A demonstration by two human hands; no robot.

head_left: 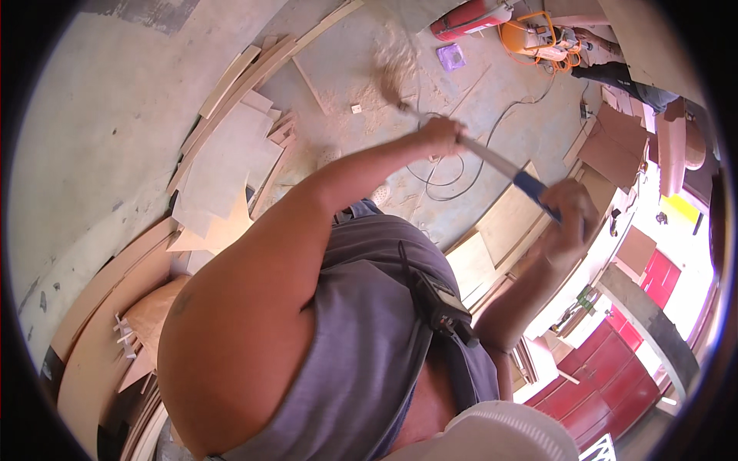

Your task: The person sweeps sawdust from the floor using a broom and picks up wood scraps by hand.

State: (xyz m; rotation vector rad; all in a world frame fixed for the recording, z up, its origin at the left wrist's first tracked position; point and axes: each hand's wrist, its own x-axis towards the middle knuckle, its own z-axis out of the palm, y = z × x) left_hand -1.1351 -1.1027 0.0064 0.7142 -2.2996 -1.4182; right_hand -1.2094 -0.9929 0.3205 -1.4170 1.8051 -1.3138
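Note:
A long-handled broom (492, 158) slants across the view in front of me, its head (396, 73) of brown bristles smeared by motion over the floor. My left hand (442, 137) is wrapped round the middle of the pale handle. Higher up, my right hand (569, 209) grips the handle's blue end (530, 184). Around the bristles, light sawdust (346, 150) lies scattered on the grey floor. A small white block-like piece (356, 109) rests in the dust, left of the broom head.
Wood boards and offcuts (223, 169) lean along the left wall. More panels (511, 223) lie at the right. A dark cable (500, 115) loops over the floor. Beyond are a purple packet (451, 56), a red cylinder (470, 19), an orange machine (526, 38) and another person (626, 81).

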